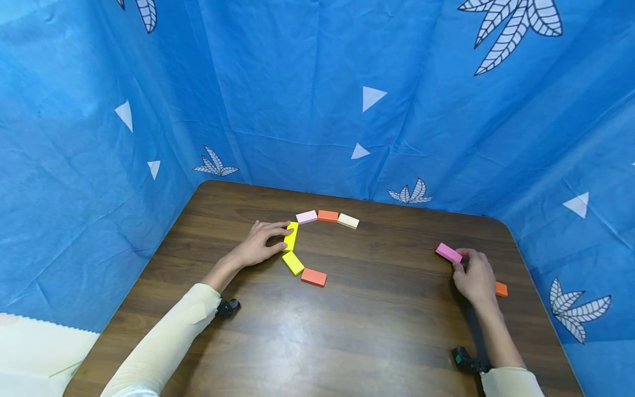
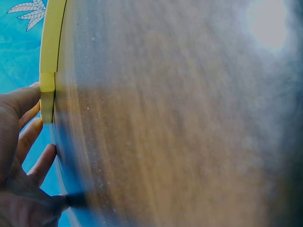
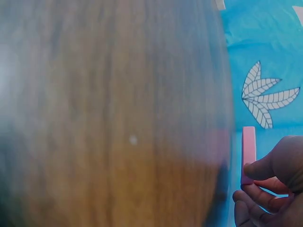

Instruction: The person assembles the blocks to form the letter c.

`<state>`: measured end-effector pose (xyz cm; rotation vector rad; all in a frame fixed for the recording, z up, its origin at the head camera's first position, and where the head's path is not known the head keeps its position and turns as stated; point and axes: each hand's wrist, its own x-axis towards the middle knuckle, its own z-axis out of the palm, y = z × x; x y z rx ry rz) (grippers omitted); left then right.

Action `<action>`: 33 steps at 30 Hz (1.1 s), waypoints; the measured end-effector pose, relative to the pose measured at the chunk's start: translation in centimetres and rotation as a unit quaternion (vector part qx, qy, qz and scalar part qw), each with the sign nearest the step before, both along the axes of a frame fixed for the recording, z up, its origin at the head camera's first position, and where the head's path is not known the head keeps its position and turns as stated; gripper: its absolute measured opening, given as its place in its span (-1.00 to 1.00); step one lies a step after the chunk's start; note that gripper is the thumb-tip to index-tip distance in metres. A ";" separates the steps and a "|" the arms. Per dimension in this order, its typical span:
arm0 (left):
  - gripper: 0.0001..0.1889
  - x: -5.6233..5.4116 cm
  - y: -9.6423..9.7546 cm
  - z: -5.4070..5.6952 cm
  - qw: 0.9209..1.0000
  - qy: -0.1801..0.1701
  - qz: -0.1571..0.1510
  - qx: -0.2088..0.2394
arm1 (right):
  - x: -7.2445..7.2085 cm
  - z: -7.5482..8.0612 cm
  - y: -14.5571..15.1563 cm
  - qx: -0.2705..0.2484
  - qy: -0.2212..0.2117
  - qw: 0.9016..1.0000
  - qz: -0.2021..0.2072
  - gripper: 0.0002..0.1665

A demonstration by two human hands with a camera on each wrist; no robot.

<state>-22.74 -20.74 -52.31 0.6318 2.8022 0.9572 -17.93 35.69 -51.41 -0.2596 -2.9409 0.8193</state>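
Note:
In the head view, my left hand (image 1: 259,242) holds a yellow block (image 1: 291,237) between thumb and fingertips, on the table. Touching its near end is a second yellow block (image 1: 293,263), followed by a red-orange block (image 1: 314,277). Beyond the held block, a pale pink block (image 1: 306,216), another red-orange block (image 1: 328,216) and a cream block (image 1: 349,221) continue the curve. Far to the right, my right hand (image 1: 476,275) pinches a pink block (image 1: 448,253) by one end. The right wrist view shows that pink block (image 3: 248,153) between thumb and fingers.
An orange block (image 1: 501,289) lies just right of my right hand, partly hidden by it. The brown wooden table (image 1: 377,320) has rounded far corners. Blue patterned cloth (image 1: 307,99) hangs behind it and at both sides.

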 end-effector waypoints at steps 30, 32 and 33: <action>-0.50 0.4 0.1 -0.6 1.000 0.007 0.006 -0.003 | 1.8 -0.4 -5.0 0.019 0.050 0.994 0.098 -0.63; -0.50 0.4 0.2 -0.4 1.000 0.006 0.006 -0.003 | 1.9 -0.4 -5.4 0.017 0.048 0.993 0.104 -0.63; -0.51 0.4 0.2 -0.4 1.000 0.006 0.006 -0.003 | 2.0 -0.3 -5.5 0.015 0.047 0.993 0.107 -0.63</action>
